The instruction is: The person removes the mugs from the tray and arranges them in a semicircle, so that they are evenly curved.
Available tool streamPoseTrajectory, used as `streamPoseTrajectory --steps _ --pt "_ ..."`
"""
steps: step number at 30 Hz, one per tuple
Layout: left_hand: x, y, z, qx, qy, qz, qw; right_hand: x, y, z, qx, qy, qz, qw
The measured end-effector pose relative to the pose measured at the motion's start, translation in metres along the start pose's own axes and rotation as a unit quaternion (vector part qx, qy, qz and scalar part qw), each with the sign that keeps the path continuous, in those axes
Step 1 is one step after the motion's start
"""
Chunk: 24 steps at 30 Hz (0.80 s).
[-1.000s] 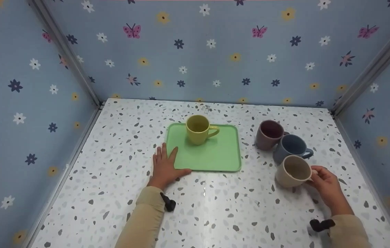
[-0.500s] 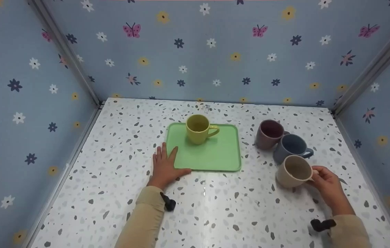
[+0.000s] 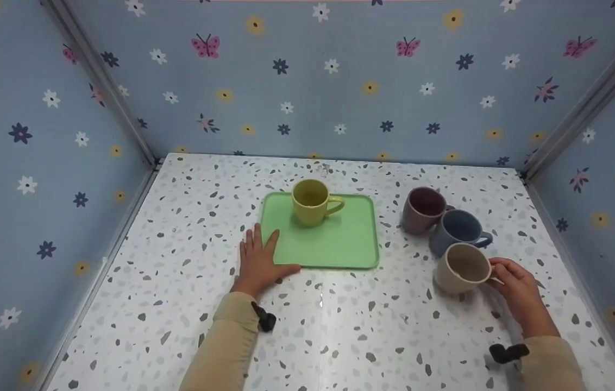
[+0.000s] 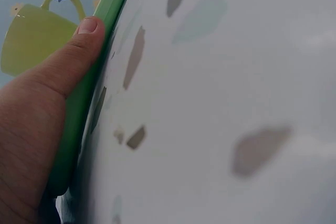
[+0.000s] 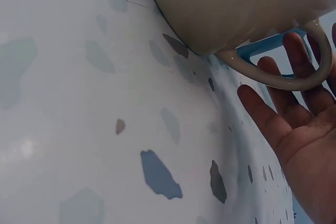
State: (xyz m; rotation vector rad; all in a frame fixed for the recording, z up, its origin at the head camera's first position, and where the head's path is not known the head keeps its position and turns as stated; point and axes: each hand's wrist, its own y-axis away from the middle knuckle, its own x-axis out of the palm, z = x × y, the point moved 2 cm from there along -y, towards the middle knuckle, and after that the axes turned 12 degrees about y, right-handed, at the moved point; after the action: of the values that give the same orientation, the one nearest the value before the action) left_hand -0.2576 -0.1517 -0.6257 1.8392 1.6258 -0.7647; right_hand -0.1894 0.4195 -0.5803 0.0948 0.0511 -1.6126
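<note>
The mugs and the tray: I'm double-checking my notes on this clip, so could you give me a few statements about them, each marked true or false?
1. The yellow mug stands on the green tray. True.
2. The right hand holds the yellow mug. False: it holds the beige mug by its handle.
3. The left hand is spread at the tray, its thumb over the rim. True.
4. The blue mug stands on the tray. False: it stands on the speckled table, between the purple mug and the beige one.
5. The head view shows four mugs. True.
</note>
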Motion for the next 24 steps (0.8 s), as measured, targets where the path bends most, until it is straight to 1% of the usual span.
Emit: streamPoseTrajectory --steps 3,9,12,17,19,24 --pt "0.000 0.000 0.000 0.001 0.002 -0.001 1.0000 -0.001 -0.001 0.006 -0.021 0.005 0.000 1.000" --pt "0.000 0.001 0.000 0.002 0.001 -0.003 1.0000 0.002 -0.006 0.023 -0.067 0.007 -0.013 0.998" --pt "0.000 0.001 0.000 0.002 0.004 -0.002 1.0000 0.006 -0.011 0.034 -0.096 -0.010 -0.017 0.995" --pt "0.000 0.001 0.000 0.001 0.010 -0.002 0.9999 0.015 -0.022 0.055 -0.138 -0.048 -0.014 0.989" --pt "0.000 -0.001 0.001 0.001 0.005 0.000 1.0000 0.020 -0.027 0.062 -0.154 -0.047 -0.003 0.987" --pt "0.002 -0.003 0.004 0.002 -0.006 0.004 1.0000 0.036 -0.035 0.078 -0.166 -0.054 -0.005 0.985"
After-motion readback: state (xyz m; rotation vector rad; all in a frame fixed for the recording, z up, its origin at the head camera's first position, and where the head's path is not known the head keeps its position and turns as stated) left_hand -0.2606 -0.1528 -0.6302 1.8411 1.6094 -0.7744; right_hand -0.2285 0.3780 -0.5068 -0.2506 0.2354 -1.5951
